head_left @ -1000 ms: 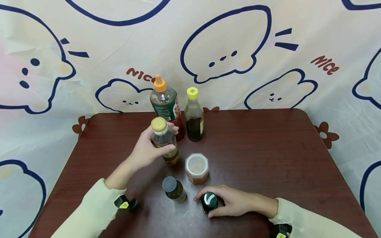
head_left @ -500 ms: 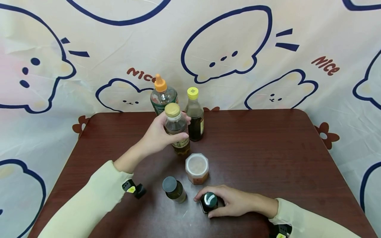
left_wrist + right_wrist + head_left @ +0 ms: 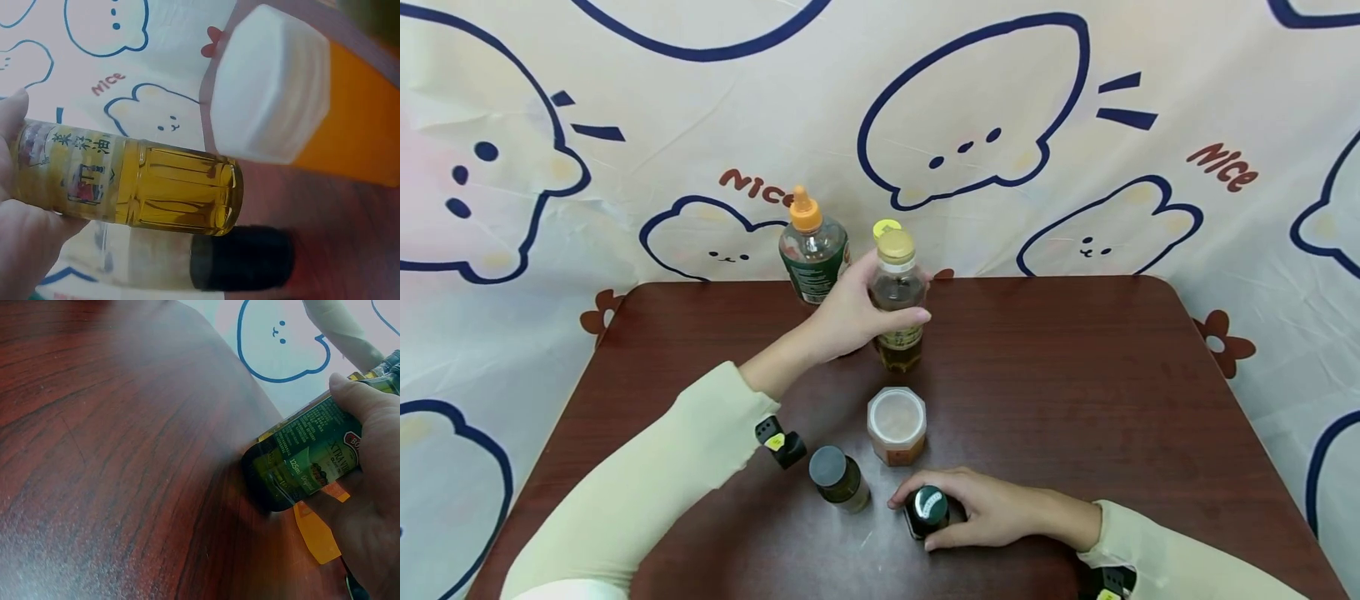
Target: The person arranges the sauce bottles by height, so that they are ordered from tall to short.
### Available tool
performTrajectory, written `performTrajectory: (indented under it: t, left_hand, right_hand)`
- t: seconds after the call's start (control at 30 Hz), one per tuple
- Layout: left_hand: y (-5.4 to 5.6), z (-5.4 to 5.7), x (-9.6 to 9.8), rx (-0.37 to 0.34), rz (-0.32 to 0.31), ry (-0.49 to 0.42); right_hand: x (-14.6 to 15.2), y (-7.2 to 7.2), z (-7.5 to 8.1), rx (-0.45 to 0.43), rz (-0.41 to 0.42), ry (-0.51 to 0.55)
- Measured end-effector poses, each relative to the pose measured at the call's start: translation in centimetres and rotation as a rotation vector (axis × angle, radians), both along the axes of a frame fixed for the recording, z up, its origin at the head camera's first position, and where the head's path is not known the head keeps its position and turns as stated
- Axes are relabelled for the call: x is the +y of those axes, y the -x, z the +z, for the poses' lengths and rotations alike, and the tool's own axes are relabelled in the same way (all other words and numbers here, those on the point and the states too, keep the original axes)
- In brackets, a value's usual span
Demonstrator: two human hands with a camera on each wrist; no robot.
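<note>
My left hand [image 3: 853, 312] grips a glass bottle of golden cooking oil [image 3: 901, 287] with a yellow cap, fingers and thumb wrapped round it. In the left wrist view, the oil bottle [image 3: 181, 187] looks held off the table. Behind it a dark sauce bottle [image 3: 886, 227] is mostly hidden; only its bright yellow cap shows from the head. My right hand [image 3: 988, 504] curls round a small dark green olive oil bottle [image 3: 929, 510] near the front. The right wrist view shows the label of this olive oil bottle [image 3: 306, 450]; its base meets the table.
A squeeze bottle [image 3: 811, 258] with an orange nozzle stands at the back left, partly behind my left hand. Between my hands are an octagonal jar [image 3: 897, 417] with a white lid and a small grey-capped bottle [image 3: 838, 479]. A patterned cloth [image 3: 970, 83] hangs behind the brown table [image 3: 1075, 375].
My left hand has carried the oil bottle rightward and back, from in front of the squeeze bottle to in front of the dark sauce bottle. My right hand has stayed put.
</note>
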State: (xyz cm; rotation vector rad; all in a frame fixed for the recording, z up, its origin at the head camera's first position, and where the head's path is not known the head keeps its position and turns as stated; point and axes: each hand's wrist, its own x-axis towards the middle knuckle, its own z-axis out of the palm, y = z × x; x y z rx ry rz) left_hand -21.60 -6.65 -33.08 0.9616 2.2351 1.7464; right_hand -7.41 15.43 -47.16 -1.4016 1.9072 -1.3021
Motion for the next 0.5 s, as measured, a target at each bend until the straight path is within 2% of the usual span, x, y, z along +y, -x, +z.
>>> performTrajectory:
  t: [0.23, 0.5]
  left_hand:
    - [1.1, 0.9, 2.7, -0.101, 0.012, 0.019]
    - [2.8, 0.6, 5.0, -0.099, 0.044, 0.008]
  right_hand:
    - [0.0, 0.0, 0.1, 0.000, 0.001, -0.001]
    - [-0.1, 0.0, 0.2, -0.030, 0.003, -0.012]
